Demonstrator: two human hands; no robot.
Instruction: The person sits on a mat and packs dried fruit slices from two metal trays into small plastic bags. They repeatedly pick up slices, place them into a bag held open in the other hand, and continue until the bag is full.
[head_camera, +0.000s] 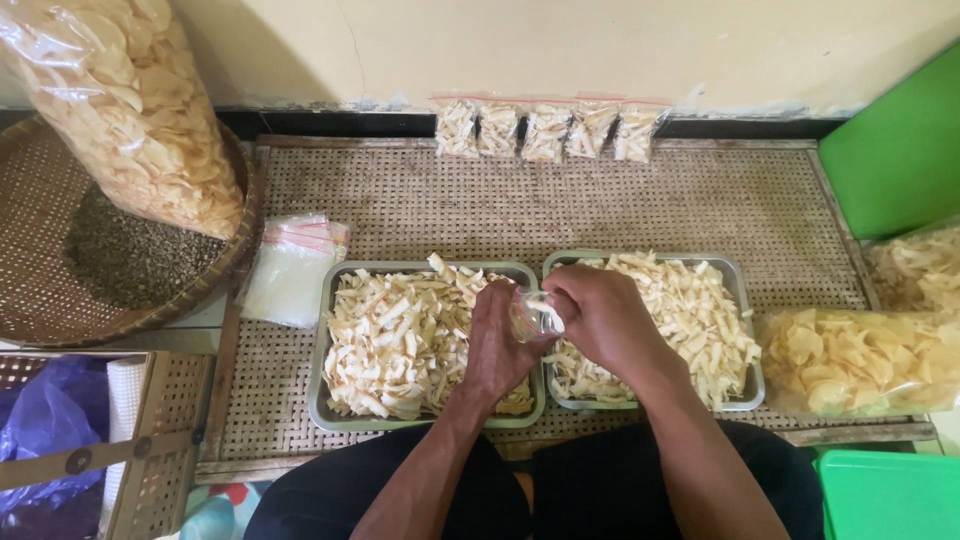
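Small pouch in my hands: clear glossy plastic film. Trays: dull grey metal, smooth. Chips in them: matt, dry, rough-edged. Mat under trays: woven cane, coarse. Big sack: shiny crinkled plastic.

Bare mat lies open between trays and filled packets.
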